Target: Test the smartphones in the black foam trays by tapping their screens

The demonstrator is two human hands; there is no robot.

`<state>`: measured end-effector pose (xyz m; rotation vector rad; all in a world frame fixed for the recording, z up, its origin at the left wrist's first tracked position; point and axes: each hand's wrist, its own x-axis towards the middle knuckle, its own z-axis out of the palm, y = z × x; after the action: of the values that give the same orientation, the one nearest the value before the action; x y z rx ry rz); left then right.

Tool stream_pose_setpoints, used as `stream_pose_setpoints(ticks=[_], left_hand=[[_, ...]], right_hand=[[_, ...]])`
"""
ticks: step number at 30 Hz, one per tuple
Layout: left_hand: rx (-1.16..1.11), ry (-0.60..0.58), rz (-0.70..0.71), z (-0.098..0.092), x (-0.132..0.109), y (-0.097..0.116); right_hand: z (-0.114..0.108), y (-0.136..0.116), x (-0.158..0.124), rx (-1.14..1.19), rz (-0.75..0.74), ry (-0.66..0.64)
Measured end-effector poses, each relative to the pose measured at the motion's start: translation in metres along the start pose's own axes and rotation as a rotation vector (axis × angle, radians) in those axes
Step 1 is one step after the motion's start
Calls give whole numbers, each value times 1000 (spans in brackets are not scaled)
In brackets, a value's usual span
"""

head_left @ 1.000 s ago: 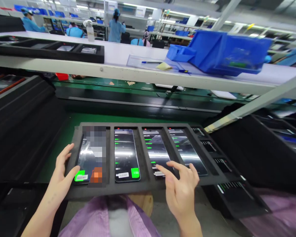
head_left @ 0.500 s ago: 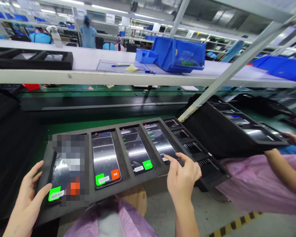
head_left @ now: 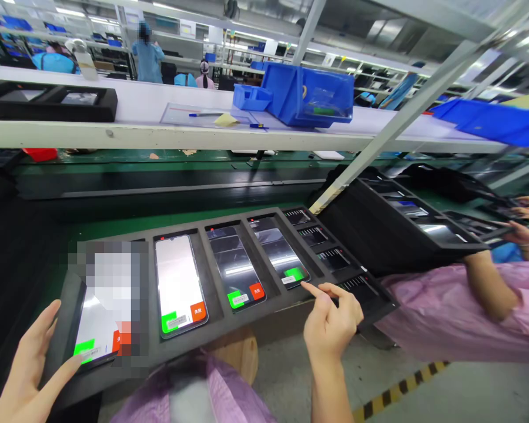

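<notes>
A black foam tray (head_left: 229, 329) lies in front of me with several phones set in slots. My left hand (head_left: 26, 376) is open at the tray's left end, its thumb by the green button on the leftmost phone (head_left: 90, 335). The second phone (head_left: 178, 285) shows a white screen with green and orange buttons. The third phone (head_left: 233, 264) shows the same two buttons. My right hand (head_left: 332, 323) holds nothing; its index finger points just below the fourth phone (head_left: 277, 249), near that phone's green button. Small parts sit in narrow slots (head_left: 330, 258) at the tray's right end.
A co-worker in a pink sleeve (head_left: 467, 311) at my right handles another black tray (head_left: 405, 235). A slanted metal post (head_left: 379, 147) rises behind my tray. The white shelf (head_left: 158, 132) above the green conveyor (head_left: 158, 176) carries blue bins (head_left: 308, 94) and a black tray (head_left: 48, 103).
My right hand moved from the third phone to the fourth. The second phone's screen turned white and buttons appeared on the third and fourth. The view swung right.
</notes>
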<state>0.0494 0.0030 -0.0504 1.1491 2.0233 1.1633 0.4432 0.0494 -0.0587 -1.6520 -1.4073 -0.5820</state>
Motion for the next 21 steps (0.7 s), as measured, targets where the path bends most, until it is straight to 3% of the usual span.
stream_pose_setpoints(ticks=[5,9,12,15,18,21], left_hand=[[-17,26,57,5,-6,12],[-30,25,9,7,-8,19],[-68,-22,-59,3,-3,14],[-85,-49,-96,1,-2,12],[-122,-47,-102,2,-6,19],[-156,-32,-63,6,-11,26]], right_hand=[[2,0,-1,-15,-56,-119],[3,-7,-1,-52,-34,-258],[2,-17,-2,-33,-44,-231],[-1,-32,-6,105,-200,-262],[-4,-48,-9,232,-378,-425],[-4,-61,-11,279,-353,-510]])
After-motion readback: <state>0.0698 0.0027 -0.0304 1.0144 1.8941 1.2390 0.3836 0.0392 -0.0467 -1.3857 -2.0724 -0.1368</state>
